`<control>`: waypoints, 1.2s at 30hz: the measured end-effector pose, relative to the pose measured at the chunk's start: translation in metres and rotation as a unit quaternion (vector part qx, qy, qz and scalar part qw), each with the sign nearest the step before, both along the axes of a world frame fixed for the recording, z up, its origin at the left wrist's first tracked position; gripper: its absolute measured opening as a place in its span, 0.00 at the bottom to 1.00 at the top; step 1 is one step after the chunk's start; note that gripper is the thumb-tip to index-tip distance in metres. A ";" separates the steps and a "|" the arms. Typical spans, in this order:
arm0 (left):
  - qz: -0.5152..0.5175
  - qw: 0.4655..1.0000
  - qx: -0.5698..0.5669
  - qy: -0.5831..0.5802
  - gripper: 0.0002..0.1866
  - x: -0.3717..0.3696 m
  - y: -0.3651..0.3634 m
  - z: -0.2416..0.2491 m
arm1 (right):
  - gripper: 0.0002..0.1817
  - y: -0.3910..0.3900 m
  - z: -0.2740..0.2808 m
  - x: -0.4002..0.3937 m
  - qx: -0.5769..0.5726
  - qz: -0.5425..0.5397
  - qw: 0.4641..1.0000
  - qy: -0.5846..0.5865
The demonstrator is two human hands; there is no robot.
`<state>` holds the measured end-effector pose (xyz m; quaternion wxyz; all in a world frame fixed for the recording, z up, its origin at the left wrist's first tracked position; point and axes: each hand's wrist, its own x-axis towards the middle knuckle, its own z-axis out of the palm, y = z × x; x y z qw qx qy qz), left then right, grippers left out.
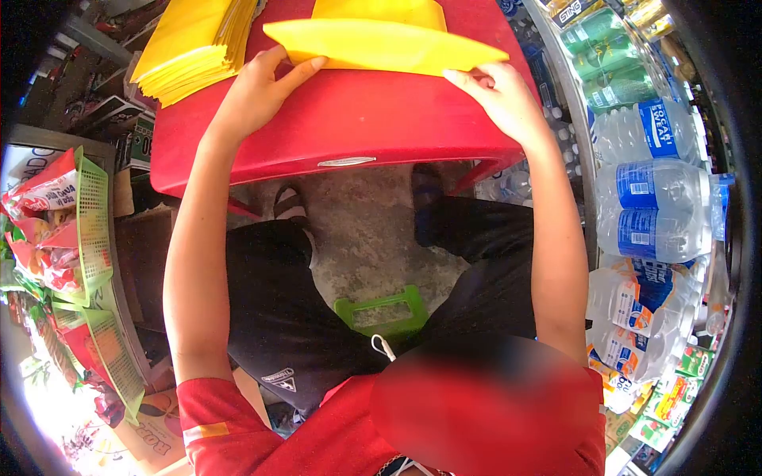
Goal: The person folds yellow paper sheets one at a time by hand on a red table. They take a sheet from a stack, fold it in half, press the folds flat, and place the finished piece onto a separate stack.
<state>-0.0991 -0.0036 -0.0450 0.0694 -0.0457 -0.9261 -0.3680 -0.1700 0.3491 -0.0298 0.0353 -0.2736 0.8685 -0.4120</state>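
Both hands hold a yellow paper sheet (381,54) raised at a slant over the red table (357,111). My left hand (266,86) is closed on its left end, the thumb lying along the near edge. At the right end, my right hand (500,91) pinches the corner between thumb and curled fingers. Behind the sheet lies another flat yellow piece (381,12), partly covered by it. A thick stack of yellow folded papers (194,51) sits on the table just left of my left hand.
Packs of bottled drinks (651,190) line the right side. Green baskets with snack packets (91,230) stand on the left, above a cardboard box (151,436). A green plastic stool (381,309) is between my legs.
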 end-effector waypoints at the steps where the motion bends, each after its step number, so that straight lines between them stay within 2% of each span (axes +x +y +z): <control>1: 0.013 1.000 0.014 0.021 0.27 -0.004 0.001 -0.003 | 0.18 0.002 -0.010 -0.008 -0.039 0.006 0.999 0.006; 2: 0.026 0.998 0.028 0.043 0.28 -0.009 0.001 -0.010 | 0.21 -0.001 -0.014 -0.012 -0.091 0.022 0.996 0.005; 5: 0.050 0.994 0.020 0.090 0.29 -0.025 0.001 -0.024 | 0.25 -0.005 -0.018 -0.021 -0.085 -0.003 0.996 0.018; 9: 0.117 0.986 -0.084 0.089 0.31 -0.033 0.006 -0.023 | 0.28 -0.014 -0.022 -0.027 -0.002 -0.104 0.993 0.061; 11: 0.132 0.984 -0.100 0.064 0.32 -0.038 0.006 -0.025 | 0.29 -0.021 -0.021 -0.024 0.016 -0.156 0.982 0.101; 15: 0.150 0.980 -0.120 0.042 0.28 -0.042 0.012 -0.023 | 0.26 -0.026 -0.019 -0.024 0.072 -0.155 0.978 0.118; 21: 0.153 0.973 -0.155 0.074 0.24 -0.043 0.015 -0.024 | 0.21 -0.028 -0.025 -0.027 0.124 -0.146 0.962 0.193; 30: 0.169 0.966 -0.162 0.112 0.21 -0.048 0.018 -0.026 | 0.19 -0.032 -0.028 -0.030 0.117 -0.166 0.960 0.191; 33: 0.153 0.972 -0.147 0.098 0.25 -0.053 0.013 -0.027 | 0.19 -0.032 -0.027 -0.032 0.121 -0.164 0.960 0.192; 36: 0.164 0.964 -0.151 0.142 0.24 -0.054 0.018 -0.024 | 0.19 -0.034 -0.027 -0.031 0.109 -0.170 0.961 0.189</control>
